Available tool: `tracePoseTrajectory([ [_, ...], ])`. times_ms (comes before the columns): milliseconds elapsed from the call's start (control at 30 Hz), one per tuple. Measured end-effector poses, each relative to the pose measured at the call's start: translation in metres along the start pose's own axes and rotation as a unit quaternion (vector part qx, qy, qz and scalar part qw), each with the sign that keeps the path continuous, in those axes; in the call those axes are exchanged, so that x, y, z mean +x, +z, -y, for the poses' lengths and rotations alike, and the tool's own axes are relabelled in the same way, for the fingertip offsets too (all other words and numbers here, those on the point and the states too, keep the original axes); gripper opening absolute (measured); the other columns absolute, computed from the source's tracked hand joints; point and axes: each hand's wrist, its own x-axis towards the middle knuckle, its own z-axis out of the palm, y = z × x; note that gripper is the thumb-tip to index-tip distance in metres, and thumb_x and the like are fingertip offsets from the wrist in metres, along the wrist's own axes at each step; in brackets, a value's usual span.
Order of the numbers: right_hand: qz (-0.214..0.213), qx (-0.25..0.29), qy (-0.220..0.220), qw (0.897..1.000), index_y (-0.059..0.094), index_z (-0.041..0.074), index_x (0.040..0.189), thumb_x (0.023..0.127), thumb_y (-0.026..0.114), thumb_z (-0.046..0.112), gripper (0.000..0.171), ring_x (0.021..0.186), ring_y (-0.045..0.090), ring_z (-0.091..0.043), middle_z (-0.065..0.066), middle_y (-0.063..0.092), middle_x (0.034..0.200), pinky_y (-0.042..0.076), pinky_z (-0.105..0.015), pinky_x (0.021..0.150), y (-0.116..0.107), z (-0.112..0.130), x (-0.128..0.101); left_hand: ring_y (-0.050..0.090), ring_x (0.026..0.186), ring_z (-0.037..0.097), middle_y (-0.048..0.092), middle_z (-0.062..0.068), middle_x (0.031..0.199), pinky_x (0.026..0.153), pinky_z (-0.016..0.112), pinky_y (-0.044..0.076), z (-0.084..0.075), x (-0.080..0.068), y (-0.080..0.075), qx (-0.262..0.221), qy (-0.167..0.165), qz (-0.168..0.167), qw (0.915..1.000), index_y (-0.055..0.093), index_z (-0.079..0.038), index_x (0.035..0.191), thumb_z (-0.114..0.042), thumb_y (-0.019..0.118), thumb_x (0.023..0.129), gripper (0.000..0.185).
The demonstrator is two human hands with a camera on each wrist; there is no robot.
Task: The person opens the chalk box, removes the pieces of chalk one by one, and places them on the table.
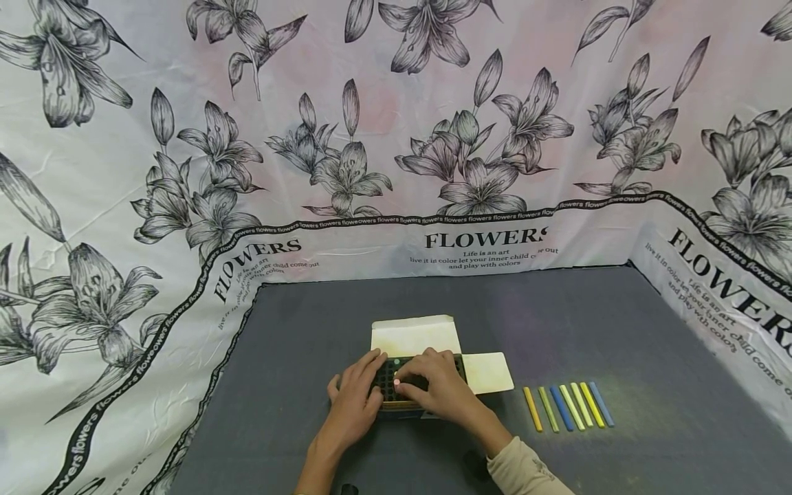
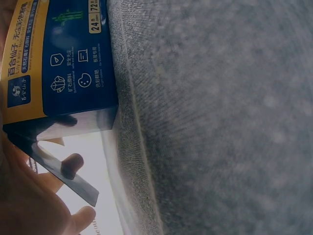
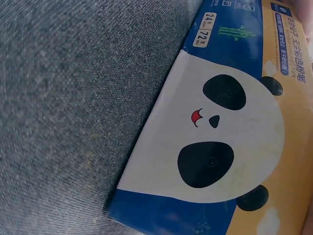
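Observation:
A blue-and-orange chalk box [image 3: 234, 127] with a panda face lies lengthwise on the grey cloth. Its lids are folded back, showing a dark tray of round holes [image 1: 388, 390]. My left hand [image 1: 354, 395] holds the box's left end, thumb and some fingers over the rim; in the left wrist view its other fingers [image 2: 84, 218] are by a glossy end flap [image 2: 73, 181]. Above the tray my right hand [image 1: 442, 385] pinches a pink chalk stick [image 1: 397, 383] between thumb and fingers. A green chalk end [image 1: 397, 362] shows in the tray behind it.
Right of the box, several chalk sticks [image 1: 563, 408] in orange, green, blue and yellow lie in a row. The pale back lid [image 1: 414, 335] and right flap [image 1: 489, 372] lie spread out. Flower-printed cloth [image 1: 346, 254] walls the back and sides of the grey tabletop [image 1: 297, 323].

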Motion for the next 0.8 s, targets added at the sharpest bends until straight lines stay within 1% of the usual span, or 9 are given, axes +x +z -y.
tracePoseTrajectory([
  [233, -0.006, 0.028, -0.008, 1.000, 0.079, 0.021, 0.100, 0.087, 0.079, 0.023, 0.013, 0.075, 0.054, -0.016, 0.014, 0.076, 0.095, 0.031, -0.034, 0.080, -0.0005, 0.0000, 0.0003, 0.038, 0.147, 0.034, 0.038, -0.001, 0.163, 0.110, 0.077, 0.012, -0.0002, -0.0007, -0.0002, -0.001, -0.002, 0.001, 1.0000, 0.044, -0.024, 0.156, -0.013, 0.047, 0.100, 0.058],
  [400, -0.007, 0.043, -0.002, 0.999, 0.078, 0.019, 0.103, 0.087, 0.079, 0.022, 0.015, 0.077, 0.052, -0.008, 0.012, 0.076, 0.095, 0.033, -0.036, 0.082, -0.0009, 0.0009, -0.0018, 0.038, 0.146, 0.034, 0.038, -0.002, 0.163, 0.109, 0.077, 0.013, 0.0000, -0.0011, 0.0000, 0.002, -0.004, 0.001, 1.0000, 0.044, -0.024, 0.156, -0.013, 0.047, 0.100, 0.057],
  [500, -0.009, 0.051, 0.007, 0.999, 0.077, 0.020, 0.103, 0.089, 0.078, 0.022, 0.015, 0.078, 0.051, -0.005, 0.013, 0.075, 0.094, 0.033, -0.036, 0.082, -0.0012, 0.0023, -0.0033, 0.038, 0.146, 0.035, 0.038, -0.002, 0.163, 0.109, 0.077, 0.012, -0.0002, -0.0011, -0.0001, 0.002, -0.004, 0.001, 1.0000, 0.044, -0.024, 0.156, -0.013, 0.047, 0.100, 0.057],
  [800, -0.015, 0.065, 0.008, 0.998, 0.076, 0.019, 0.104, 0.091, 0.076, 0.021, 0.014, 0.080, 0.053, -0.009, 0.013, 0.074, 0.094, 0.032, -0.037, 0.083, -0.0018, 0.0038, -0.0038, 0.038, 0.146, 0.035, 0.038, -0.002, 0.163, 0.109, 0.077, 0.013, 0.0002, -0.0008, 0.0003, 0.005, -0.003, 0.001, 1.0000, 0.044, -0.023, 0.156, -0.013, 0.047, 0.100, 0.058],
])
